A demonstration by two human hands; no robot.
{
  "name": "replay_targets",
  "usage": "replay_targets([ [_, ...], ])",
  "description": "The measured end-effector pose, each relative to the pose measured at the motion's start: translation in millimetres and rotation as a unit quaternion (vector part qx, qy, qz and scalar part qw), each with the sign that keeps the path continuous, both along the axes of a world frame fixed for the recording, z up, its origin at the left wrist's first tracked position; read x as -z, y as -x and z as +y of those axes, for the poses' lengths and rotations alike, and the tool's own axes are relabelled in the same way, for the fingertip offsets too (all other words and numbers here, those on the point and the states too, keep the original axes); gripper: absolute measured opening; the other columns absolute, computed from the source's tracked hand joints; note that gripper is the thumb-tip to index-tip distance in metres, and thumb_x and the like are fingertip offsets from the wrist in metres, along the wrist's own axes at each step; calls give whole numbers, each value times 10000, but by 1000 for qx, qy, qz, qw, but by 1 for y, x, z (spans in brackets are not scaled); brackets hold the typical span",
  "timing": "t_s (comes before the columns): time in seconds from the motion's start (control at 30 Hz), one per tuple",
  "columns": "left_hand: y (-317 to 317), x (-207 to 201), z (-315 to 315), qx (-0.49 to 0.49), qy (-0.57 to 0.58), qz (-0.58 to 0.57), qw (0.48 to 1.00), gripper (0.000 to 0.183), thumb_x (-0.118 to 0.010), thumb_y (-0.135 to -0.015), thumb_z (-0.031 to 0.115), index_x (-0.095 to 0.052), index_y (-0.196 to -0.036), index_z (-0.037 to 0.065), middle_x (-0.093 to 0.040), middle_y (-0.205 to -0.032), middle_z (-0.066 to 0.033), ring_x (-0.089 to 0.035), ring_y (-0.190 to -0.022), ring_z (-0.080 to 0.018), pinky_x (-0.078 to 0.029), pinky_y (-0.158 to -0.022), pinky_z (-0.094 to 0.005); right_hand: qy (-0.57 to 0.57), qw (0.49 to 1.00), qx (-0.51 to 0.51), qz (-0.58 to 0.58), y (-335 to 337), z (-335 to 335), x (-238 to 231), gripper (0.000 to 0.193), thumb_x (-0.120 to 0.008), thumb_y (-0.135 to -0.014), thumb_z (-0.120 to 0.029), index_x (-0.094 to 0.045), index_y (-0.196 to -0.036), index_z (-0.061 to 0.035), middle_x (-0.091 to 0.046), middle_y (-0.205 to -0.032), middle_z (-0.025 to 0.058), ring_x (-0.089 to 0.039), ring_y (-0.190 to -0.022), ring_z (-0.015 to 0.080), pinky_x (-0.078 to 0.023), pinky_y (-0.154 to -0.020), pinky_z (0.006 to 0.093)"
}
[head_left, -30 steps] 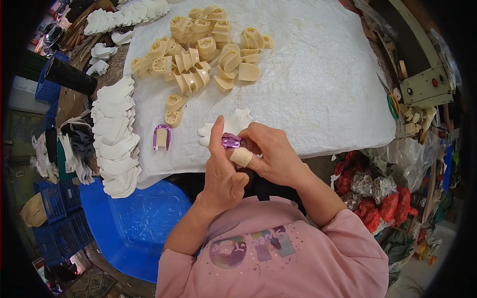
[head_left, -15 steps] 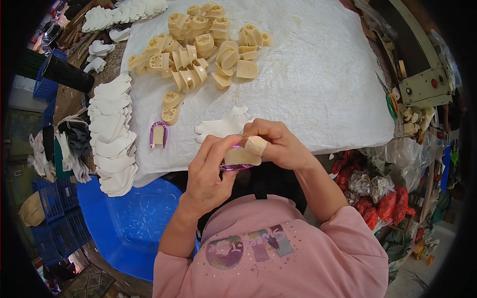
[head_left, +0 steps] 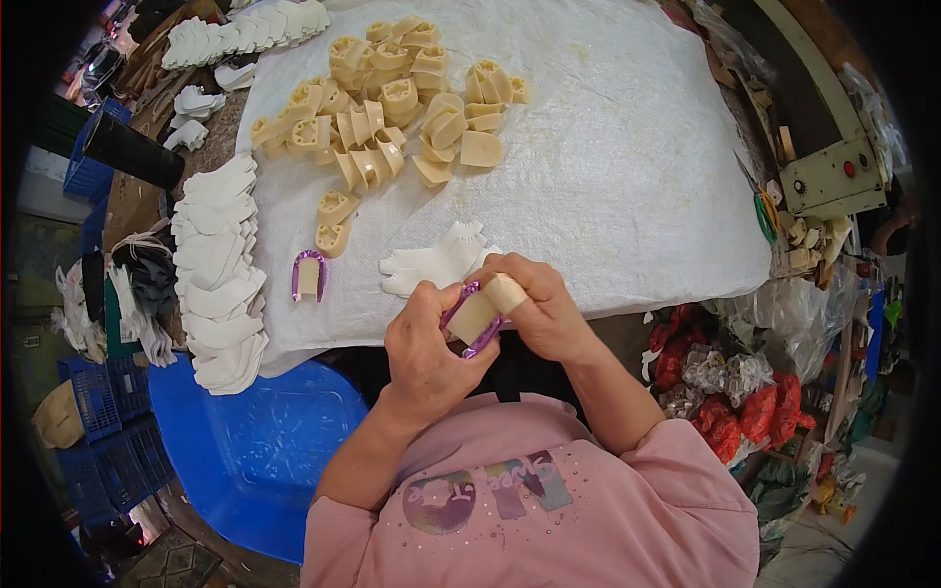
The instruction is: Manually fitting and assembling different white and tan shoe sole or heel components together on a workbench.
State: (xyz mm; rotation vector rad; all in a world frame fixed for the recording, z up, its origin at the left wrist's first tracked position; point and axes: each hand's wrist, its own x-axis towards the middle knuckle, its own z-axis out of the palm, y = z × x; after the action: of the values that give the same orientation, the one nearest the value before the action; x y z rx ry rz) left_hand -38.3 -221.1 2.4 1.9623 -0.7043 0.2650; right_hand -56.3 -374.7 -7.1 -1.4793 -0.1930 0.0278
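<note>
Close in front of my body, my left hand [head_left: 431, 343] grips a beige shoe heel [head_left: 472, 321] with shiny purple covering round its edge. Its flat beige face is turned up. My right hand [head_left: 549, 309] pinches the heel's far right side, and beige tape wraps its thumb. Just beyond my hands, white cut pieces [head_left: 431, 263] lie on the white-covered table [head_left: 608, 176]. Farther left stands another purple-edged heel [head_left: 310, 277], near two bare beige heels [head_left: 334, 223]. A large heap of bare heels [head_left: 368, 118] spreads over the far part of the table.
Overlapping white cut pieces [head_left: 221, 279] line the table's left edge, above a blue basin [head_left: 274, 441]. Scissors [head_left: 763, 211] with green and orange handles lie at the right edge, near a pale machine box [head_left: 838, 181]. Red plastic bags [head_left: 750, 412] sit below right.
The heel has turned in my fingers, from its side to its flat face. My right hand has shifted slightly lower and stays beside it.
</note>
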Motion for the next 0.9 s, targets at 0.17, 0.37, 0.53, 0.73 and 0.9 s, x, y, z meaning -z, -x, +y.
replay_targets([
  [0.17, 1, 1, -6, -62, -29, -52, 996, 484, -796, -551, 56, -483, -919, 18, -571, -736, -91, -603, -596, -195, -488, -543, -279, -171, 979, 26, 107, 1, 8, 14, 252, -449, -951, -222, -581, -1000, -13, -588, -955, 37, -557, -851, 141, -447, -760, 281],
  [0.37, 7, 4, -11, -102, -2, -39, 994, 489, -816, -559, 82, -483, -909, 9, -593, -741, -115, -622, -603, -226, -501, -548, -290, -180, 977, 67, 92, 7, 21, 19, 264, -419, -957, -210, -558, -1051, -6, -588, -964, 44, -547, -874, 131, -447, -782, 278],
  [0.53, 3, 11, -9, -119, -34, -66, 990, 464, -807, -572, 87, -485, -896, 4, -576, -701, -110, -621, -584, -243, -498, -518, -309, 66, 990, 121, 22, 7, 25, 11, 273, -417, -959, -219, -547, -1079, -11, -585, -973, 50, -546, -895, 139, -450, -797, 281],
  [0.73, 2, 10, -1, -103, 18, -21, 994, 503, -821, -562, 85, -477, -920, 7, -592, -737, -117, -628, -613, -236, -502, -544, -299, -345, 928, 7, 139, 4, 28, 17, 312, -467, -950, -296, -529, -1106, -33, -585, -970, 61, -556, -893, 159, -455, -801, 299],
  [0.9, 2, 14, 4, -129, -14, -38, 991, 499, -813, -557, 72, -481, -923, 4, -589, -725, -131, -628, -617, -254, -501, -540, -309, -34, 993, 90, 63, 9, 35, 17, 265, -455, -951, -237, -534, -1081, -19, -595, -971, 113, -574, -905, 192, -443, -813, 318],
])
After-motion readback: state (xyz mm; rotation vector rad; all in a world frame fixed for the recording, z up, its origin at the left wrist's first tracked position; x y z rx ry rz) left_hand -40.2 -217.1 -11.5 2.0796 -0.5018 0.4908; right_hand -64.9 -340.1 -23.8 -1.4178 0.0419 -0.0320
